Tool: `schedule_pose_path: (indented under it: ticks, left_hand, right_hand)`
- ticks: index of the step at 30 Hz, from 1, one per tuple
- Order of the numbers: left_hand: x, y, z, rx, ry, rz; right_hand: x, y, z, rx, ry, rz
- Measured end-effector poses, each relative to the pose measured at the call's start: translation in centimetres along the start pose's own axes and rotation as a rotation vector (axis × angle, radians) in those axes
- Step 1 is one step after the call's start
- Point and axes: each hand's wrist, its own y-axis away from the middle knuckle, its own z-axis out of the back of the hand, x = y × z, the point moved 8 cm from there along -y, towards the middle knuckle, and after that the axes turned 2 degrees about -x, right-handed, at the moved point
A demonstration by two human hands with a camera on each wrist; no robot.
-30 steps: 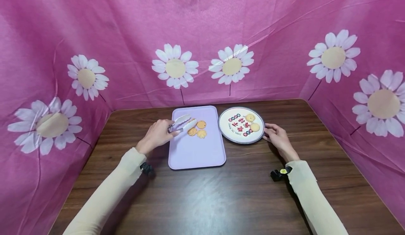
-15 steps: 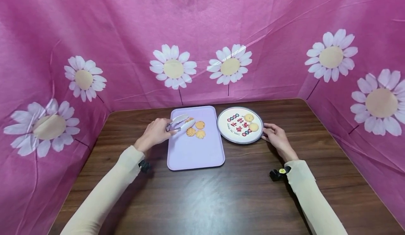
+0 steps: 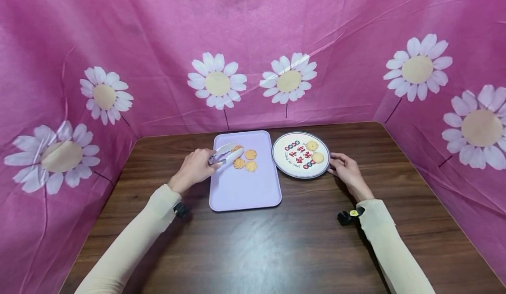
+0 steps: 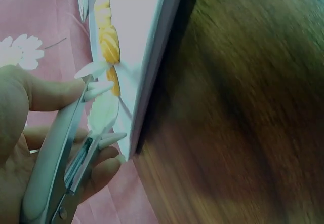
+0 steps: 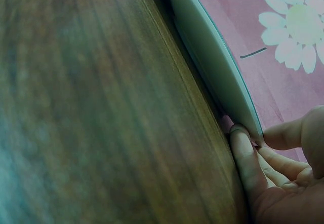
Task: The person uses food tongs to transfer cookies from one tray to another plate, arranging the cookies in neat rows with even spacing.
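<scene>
My left hand (image 3: 194, 168) grips a pair of metal tongs (image 4: 50, 158) with white tips, and the tongs' arms stand apart over the lilac tray (image 3: 245, 190). A cookie (image 3: 237, 147) shows between the tips, partly covered by them. Beside it on the tray lie a swirl cookie (image 3: 239, 164), a round cookie (image 3: 251, 154) and a flower-shaped cookie (image 3: 251, 166). With thumb and fingers, my right hand (image 3: 349, 175) pinches the right edge of a white plate (image 3: 281, 153). On that plate are a ring-shaped cookie (image 3: 312, 146) and a plain round cookie (image 3: 318, 157).
Tray and plate stand side by side near the back of a dark wooden table (image 3: 308, 232). A pink cloth (image 3: 253, 30) with white flowers hangs behind the table and along both sides. Each wrist wears a small black camera.
The tongs have drawn slightly left, and more of the cookie between their tips shows. My right hand keeps its hold on the plate's edge. The head view shifts a little.
</scene>
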Motion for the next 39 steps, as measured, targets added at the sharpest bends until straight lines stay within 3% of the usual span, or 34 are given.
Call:
schedule_pose_path:
  ticks: [10, 20, 30, 39]
  left_hand:
    - [-0.5, 0.1, -0.5, -0.067, 0.004, 0.070]
    - [-0.4, 0.2, -0.4, -0.095, 0.011, 0.059]
    - [-2.8, -1.0, -0.1, -0.113, 0.033, 0.025]
    - [-5.9, -2.4, -0.9, -0.115, 0.061, -0.053]
  right_hand:
    - [0.0, 0.0, 0.0, 0.007, -0.006, -0.008]
    - [0.0, -0.1, -0.2, 0.020, -0.008, 0.004]
    - [0.0, 0.0, -0.1, 0.009, -0.005, 0.006]
    - [0.0, 0.0, -0.1, 0.012, -0.002, -0.001]
